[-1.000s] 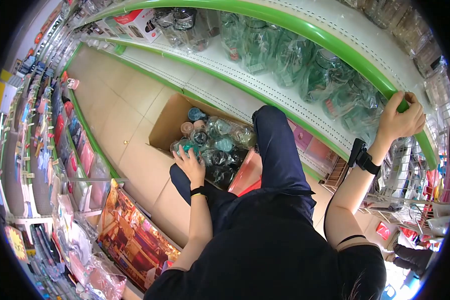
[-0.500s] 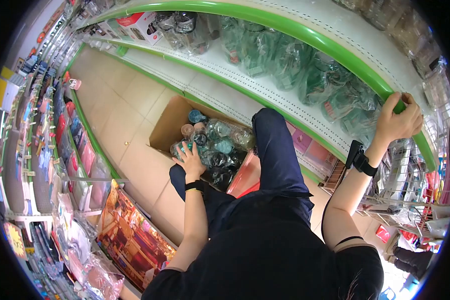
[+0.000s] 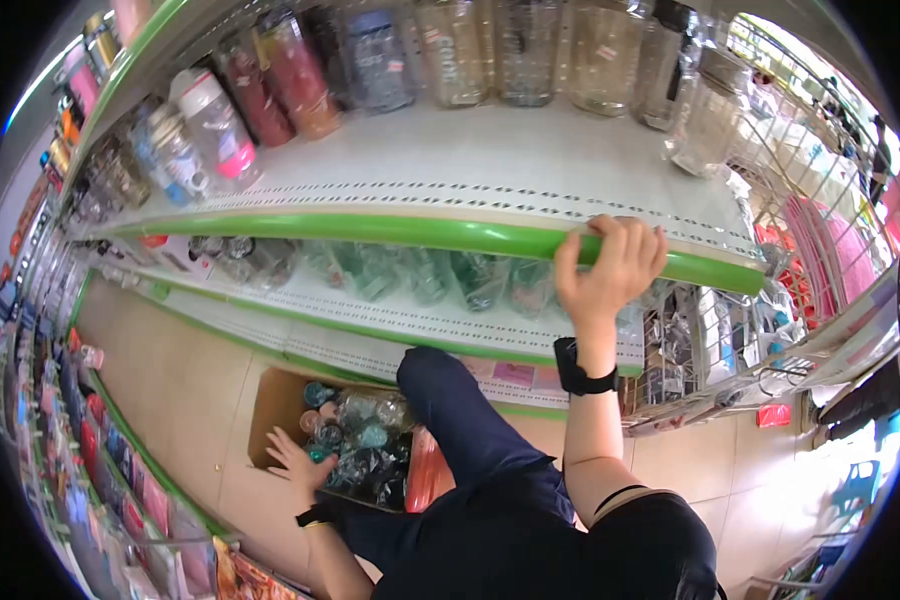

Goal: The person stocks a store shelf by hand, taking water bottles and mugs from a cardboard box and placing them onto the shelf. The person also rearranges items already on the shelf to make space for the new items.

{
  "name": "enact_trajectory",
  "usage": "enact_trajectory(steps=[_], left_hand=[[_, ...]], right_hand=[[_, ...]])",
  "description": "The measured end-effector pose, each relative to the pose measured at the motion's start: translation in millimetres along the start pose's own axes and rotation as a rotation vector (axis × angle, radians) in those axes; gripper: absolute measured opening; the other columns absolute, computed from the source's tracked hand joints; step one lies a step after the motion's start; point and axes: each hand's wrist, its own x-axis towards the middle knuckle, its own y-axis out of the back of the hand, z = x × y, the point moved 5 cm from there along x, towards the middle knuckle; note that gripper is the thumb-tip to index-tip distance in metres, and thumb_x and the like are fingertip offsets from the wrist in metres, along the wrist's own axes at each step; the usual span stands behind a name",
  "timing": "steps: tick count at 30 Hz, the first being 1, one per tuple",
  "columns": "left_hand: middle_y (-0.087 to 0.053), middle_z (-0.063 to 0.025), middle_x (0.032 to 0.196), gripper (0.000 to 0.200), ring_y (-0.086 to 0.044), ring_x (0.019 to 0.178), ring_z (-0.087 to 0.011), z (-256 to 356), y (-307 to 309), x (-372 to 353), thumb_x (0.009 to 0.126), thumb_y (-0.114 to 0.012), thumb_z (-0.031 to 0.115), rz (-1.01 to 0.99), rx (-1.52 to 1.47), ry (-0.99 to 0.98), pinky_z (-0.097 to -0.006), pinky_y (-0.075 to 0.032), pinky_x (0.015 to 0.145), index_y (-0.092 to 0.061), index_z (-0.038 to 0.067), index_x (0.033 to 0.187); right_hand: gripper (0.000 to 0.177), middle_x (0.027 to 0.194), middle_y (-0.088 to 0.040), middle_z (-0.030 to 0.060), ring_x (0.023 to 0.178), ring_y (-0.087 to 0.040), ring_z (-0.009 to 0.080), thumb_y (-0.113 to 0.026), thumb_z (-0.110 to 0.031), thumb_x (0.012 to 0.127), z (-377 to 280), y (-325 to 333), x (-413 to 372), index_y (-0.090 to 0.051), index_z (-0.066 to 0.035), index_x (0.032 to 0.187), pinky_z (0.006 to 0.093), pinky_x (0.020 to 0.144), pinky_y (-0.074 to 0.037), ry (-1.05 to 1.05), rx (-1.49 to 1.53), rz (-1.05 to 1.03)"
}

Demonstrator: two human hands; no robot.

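Right hand (image 3: 610, 265), grip tight on left-to-right shelf edge (image 3: 370, 232); left hand (image 3: 295, 462) splayed by bottles (image 3: 368, 440)

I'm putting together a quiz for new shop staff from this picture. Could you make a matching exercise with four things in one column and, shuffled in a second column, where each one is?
Things
1. left hand
2. right hand
3. cardboard box
4. clear jars

Places
A. in a row on the upper white shelf
B. on the tiled floor below the shelves
C. gripping the green shelf edge
D. spread open over the wrapped bottles

Pairs: 1-D, 2-C, 3-B, 4-A
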Motion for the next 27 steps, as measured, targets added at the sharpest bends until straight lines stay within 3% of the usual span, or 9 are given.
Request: enact_trajectory(steps=[2, 4, 8, 10, 14, 20, 21, 24, 27], left_hand=[[-0.002, -0.0288, 0.152, 0.127, -0.004, 0.141, -0.0446, 18.5, 38.2, 18.6, 0.059, -0.084, 0.026, 0.123, -0.103, -0.071, -0.0594, -0.006, 0.111, 0.004, 0.001, 0.147], [-0.004, -0.0275, 0.152, 0.117, -0.004, 0.141, -0.0447, 61.1, 101.5, 17.5, 0.066, -0.079, 0.022, 0.418, -0.252, -0.427, -0.0581, -0.007, 0.112, 0.002, 0.002, 0.148], [-0.009, -0.0242, 0.153, 0.103, -0.009, 0.142, -0.0399, 198.4, 235.9, -42.8, 0.075, -0.072, 0.016, 0.792, -0.221, -0.759, -0.0501, -0.012, 0.114, 0.000, 0.002, 0.148], [-0.012, -0.0224, 0.153, 0.095, -0.017, 0.141, -0.0382, 259.6, 273.5, -76.9, 0.075, -0.071, 0.014, 0.785, -0.441, -1.161, -0.0497, -0.016, 0.113, -0.011, 0.003, 0.148], [-0.021, -0.0201, 0.151, 0.076, -0.024, 0.139, -0.0351, 372.8, 313.2, -155.5, 0.076, -0.069, 0.019, 0.765, -0.183, -1.725, -0.0471, -0.022, 0.112, -0.034, 0.005, 0.141], [-0.031, -0.0199, 0.148, 0.070, -0.025, 0.139, -0.0355, 505.8, 302.3, -233.3, 0.076, -0.069, 0.028, 0.965, 0.155, -1.956, -0.0507, -0.022, 0.111, -0.042, 0.004, 0.136], [-0.034, -0.0247, 0.140, 0.067, -0.031, 0.134, -0.0388, 529.7, 293.0, -236.0, 0.074, -0.071, 0.025, 1.244, 0.582, -1.766, -0.0532, -0.027, 0.106, -0.044, 0.003, 0.131], [-0.021, -0.0303, 0.144, 0.069, -0.020, 0.137, -0.0458, 576.6, 288.8, -235.7, 0.076, -0.069, 0.025, 1.049, 0.166, -2.103, -0.0656, -0.019, 0.106, -0.039, 0.001, 0.133], [-0.015, -0.0294, 0.148, 0.072, -0.017, 0.139, -0.0428, 648.5, 289.6, -240.1, 0.080, -0.063, 0.033, 1.160, 0.154, -2.037, -0.0659, -0.013, 0.109, -0.036, -0.002, 0.137]], right_hand=[[0.018, 0.080, -0.054, 0.0034, 0.081, -0.052, 0.0237, -0.062, -0.020, 0.069, -0.5, -1.1, -0.5, -0.057, -0.011, 0.083, 0.0428, 0.096, -0.032, -0.022, 0.028, -0.011], [0.019, 0.082, -0.055, 0.0029, 0.084, -0.053, 0.0228, -0.063, -0.021, 0.068, -0.4, -1.2, -1.2, -0.057, -0.012, 0.084, 0.0427, 0.097, -0.031, -0.016, 0.054, -0.005], [0.020, 0.081, -0.055, 0.0031, 0.086, -0.054, 0.0229, -0.063, -0.022, 0.068, 3.1, -1.3, -1.8, -0.057, -0.012, 0.084, 0.0428, 0.097, -0.032, -0.035, 0.069, -0.025], [0.020, 0.081, -0.055, 0.0035, 0.086, -0.054, 0.0230, -0.063, -0.023, 0.068, 3.8, -2.0, -2.0, -0.057, -0.012, 0.084, 0.0425, 0.097, -0.032, -0.047, 0.065, -0.026], [0.020, 0.082, -0.055, 0.0044, 0.086, -0.054, 0.0239, -0.063, -0.021, 0.069, 5.0, -0.4, -2.0, -0.057, -0.012, 0.086, 0.0427, 0.097, -0.031, -0.055, 0.094, -0.017], [0.022, 0.082, -0.055, 0.0043, 0.087, -0.055, 0.0224, -0.063, -0.026, 0.071, 8.6, 1.5, -3.0, -0.057, -0.012, 0.086, 0.0422, 0.097, -0.030, -0.028, 0.152, -0.087], [0.023, 0.082, -0.055, 0.0037, 0.087, -0.055, 0.0215, -0.064, -0.027, 0.071, 9.5, -0.9, -6.0, -0.057, -0.012, 0.086, 0.0415, 0.098, -0.029, -0.021, 0.146, -0.091], [0.023, 0.082, -0.055, 0.0033, 0.087, -0.056, 0.0212, -0.064, -0.028, 0.071, 9.0, 0.7, -5.2, -0.058, -0.012, 0.087, 0.0412, 0.098, -0.029, -0.025, 0.149, -0.089], [0.024, 0.083, -0.055, 0.0029, 0.087, -0.056, 0.0205, -0.064, -0.028, 0.071, 9.2, 1.1, -4.9, -0.058, -0.012, 0.088, 0.0409, 0.099, -0.028, -0.023, 0.151, -0.084]])
